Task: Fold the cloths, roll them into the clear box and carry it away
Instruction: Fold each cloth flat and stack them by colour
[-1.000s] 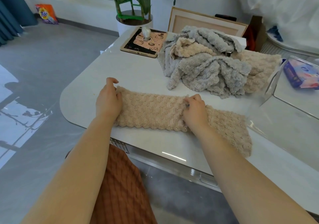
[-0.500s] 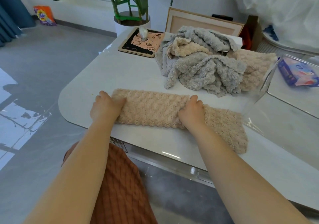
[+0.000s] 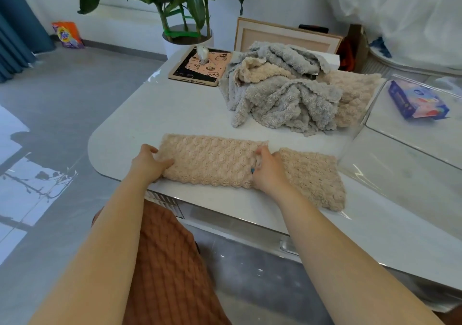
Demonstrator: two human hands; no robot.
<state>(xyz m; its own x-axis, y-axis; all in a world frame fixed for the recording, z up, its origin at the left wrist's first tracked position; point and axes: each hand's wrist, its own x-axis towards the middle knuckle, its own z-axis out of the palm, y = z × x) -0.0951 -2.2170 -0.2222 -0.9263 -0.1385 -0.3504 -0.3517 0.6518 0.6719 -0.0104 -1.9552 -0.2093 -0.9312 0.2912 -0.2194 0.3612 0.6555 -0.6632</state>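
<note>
The beige cloth [image 3: 212, 162] lies flat on the white table [image 3: 150, 114], close to the front edge, folded into a long strip. Its left part looks thicker, with a layer lying on top, and its right part looks thinner. The left hand [image 3: 150, 162] holds the left end of the strip, with the thumb on top of it. The right hand [image 3: 268, 172] is at the middle of the strip, and its curled fingers pinch the edge of the top layer there. Just to the right of the strip stands the clear box [image 3: 390, 169], and the far end of the cloth lies near its wall. Behind the strip sits a messy pile of grey and beige cloths [image 3: 282, 94], well apart from the hands. A blue packet [image 3: 417, 102] shows on the right through the clear wall; whether it is inside the box or behind it cannot be told. To the left of the pile lies a flat board with cartoon pictures [image 3: 200, 67], and a small white thing [image 3: 203, 53] stands on it. Past the far end of the table are a potted plant [image 3: 187, 37] and a picture frame [image 3: 287, 37]. An orange bag [image 3: 67, 34] sits on the grey floor by the wall, next to a blue curtain [image 3: 15, 24]. A ribbed brown cloth [image 3: 170, 262] covers the person's lap under the arms.
</note>
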